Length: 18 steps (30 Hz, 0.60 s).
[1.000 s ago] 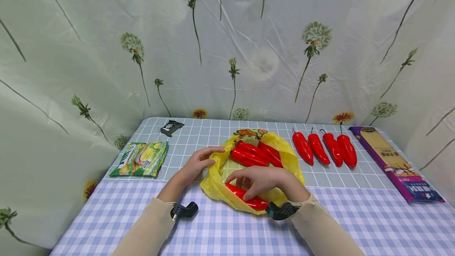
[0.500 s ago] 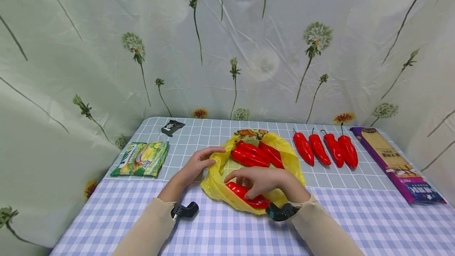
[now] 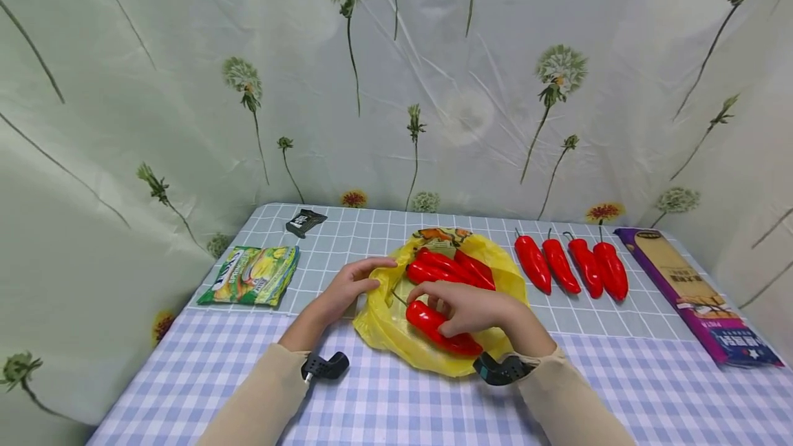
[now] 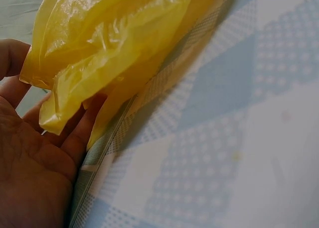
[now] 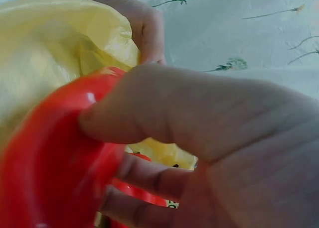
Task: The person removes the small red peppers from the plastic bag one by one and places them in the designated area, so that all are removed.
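Observation:
In the head view my right hand [image 3: 473, 307] pinches a glossy red pepper [image 3: 427, 322] with a thin stem, over the open mouth of a yellow plastic bag [image 3: 390, 343]. The right wrist view shows the thumb on one side of this pepper [image 5: 55, 153] and fingers on the other. My left hand [image 3: 347, 288] holds the bag's left rim; in the left wrist view the bag's edge [image 4: 94, 63] passes between thumb and fingers, partly hiding them. Several more red peppers [image 3: 442, 267] lie inside the bag, behind the right hand.
Several red peppers [image 3: 533, 266] lie in a row right of the bag. Beyond them is a purple pasta packet [image 3: 694, 294]. A green-yellow packet [image 3: 250, 275] and a small black packet [image 3: 305, 222] lie at the left. A patterned curtain [image 3: 483, 88] stands behind the table.
My right hand has lifted the pepper slightly from the near side of the bag, and its stem now shows. The left hand stays at the bag's rim. The head view has shifted slightly.

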Each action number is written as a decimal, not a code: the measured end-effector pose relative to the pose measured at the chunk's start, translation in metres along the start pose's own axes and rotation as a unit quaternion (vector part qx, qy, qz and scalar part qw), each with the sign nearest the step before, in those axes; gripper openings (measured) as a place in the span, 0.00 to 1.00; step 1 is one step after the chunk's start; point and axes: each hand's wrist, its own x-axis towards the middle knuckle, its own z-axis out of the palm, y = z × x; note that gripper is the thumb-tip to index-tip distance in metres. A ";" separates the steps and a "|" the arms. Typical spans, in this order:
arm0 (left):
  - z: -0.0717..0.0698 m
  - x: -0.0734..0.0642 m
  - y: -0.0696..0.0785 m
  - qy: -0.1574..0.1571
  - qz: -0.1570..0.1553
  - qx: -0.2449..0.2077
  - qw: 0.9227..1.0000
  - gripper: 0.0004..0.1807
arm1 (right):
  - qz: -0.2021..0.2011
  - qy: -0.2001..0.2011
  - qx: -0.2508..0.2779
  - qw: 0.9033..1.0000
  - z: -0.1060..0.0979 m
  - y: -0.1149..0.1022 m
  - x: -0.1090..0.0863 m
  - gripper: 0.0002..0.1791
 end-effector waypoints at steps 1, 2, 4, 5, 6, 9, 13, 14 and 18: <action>0.000 0.000 0.000 0.000 -0.001 0.001 1.000 0.24 | -0.006 0.010 -0.001 1.000 -0.001 0.000 -0.001 0.34; 0.000 0.000 0.000 0.000 -0.002 0.000 1.000 0.24 | -0.011 0.020 -0.001 1.000 -0.001 0.001 -0.003 0.34; 0.000 0.000 -0.001 0.001 -0.001 -0.001 1.000 0.24 | -0.012 0.040 0.004 0.999 -0.002 0.002 -0.006 0.35; 0.000 0.001 -0.001 -0.001 0.001 0.000 1.000 0.24 | -0.011 0.050 0.006 0.999 -0.002 0.003 -0.007 0.35; 0.001 0.001 -0.001 -0.002 0.001 -0.001 1.000 0.24 | -0.011 0.060 0.008 0.998 -0.002 0.004 -0.009 0.35; 0.002 0.002 -0.001 -0.002 0.002 0.001 1.000 0.23 | -0.020 0.095 0.015 0.995 -0.002 0.007 -0.016 0.37; 0.002 0.001 0.000 0.003 0.002 0.002 1.000 0.23 | -0.065 0.142 0.019 0.987 -0.006 0.006 -0.028 0.37; 0.002 0.001 0.000 0.003 0.003 0.003 1.000 0.23 | -0.074 0.153 0.026 0.985 -0.007 0.005 -0.031 0.37; 0.001 0.001 0.000 0.002 0.007 0.005 1.000 0.23 | -0.085 0.183 0.077 0.976 -0.013 0.004 -0.044 0.37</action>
